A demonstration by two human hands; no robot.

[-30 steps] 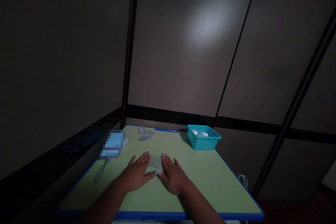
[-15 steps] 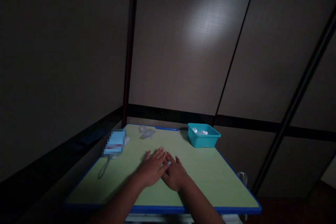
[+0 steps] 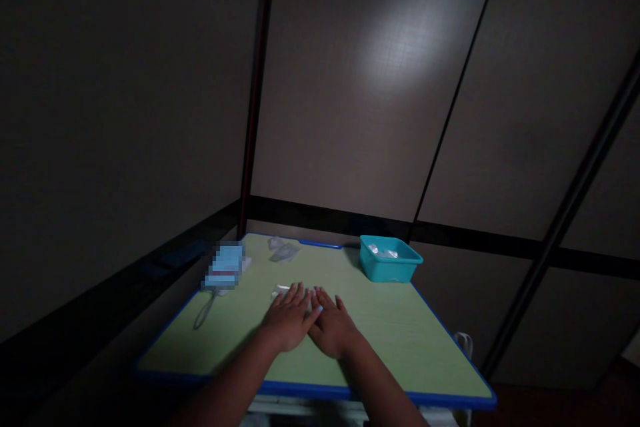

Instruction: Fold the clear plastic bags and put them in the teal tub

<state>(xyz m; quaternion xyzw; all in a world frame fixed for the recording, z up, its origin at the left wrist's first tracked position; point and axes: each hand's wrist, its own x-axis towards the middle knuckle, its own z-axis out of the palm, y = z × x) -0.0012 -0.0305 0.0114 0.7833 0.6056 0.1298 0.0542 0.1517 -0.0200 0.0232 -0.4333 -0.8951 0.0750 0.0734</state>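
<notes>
My left hand (image 3: 290,321) lies palm down near the middle of the table, its fingers stretched forward. Beside it, my right hand (image 3: 331,325) is also flat with straight fingers, and the two meet at the thumbs and index fingers. A clear, shiny piece of plastic (image 3: 280,291), perhaps a small bag, pokes out past my left fingertips. Most of it is hidden under the hands, so its full shape cannot be made out.
The light green table (image 3: 395,353) has a blue edge. A turquoise basket (image 3: 393,270) holding clear plastic packets stands at the back right. Crumpled clear plastic (image 3: 285,252) lies at the back left. A blurred-out blue item (image 3: 225,267) with a cord loop sits on the left. Dark wall panels rise behind.
My hands have drawn slightly apart at the fingers and lie flatter. More of the shiny plastic now shows beyond the left fingertips. The view has shifted a little.
</notes>
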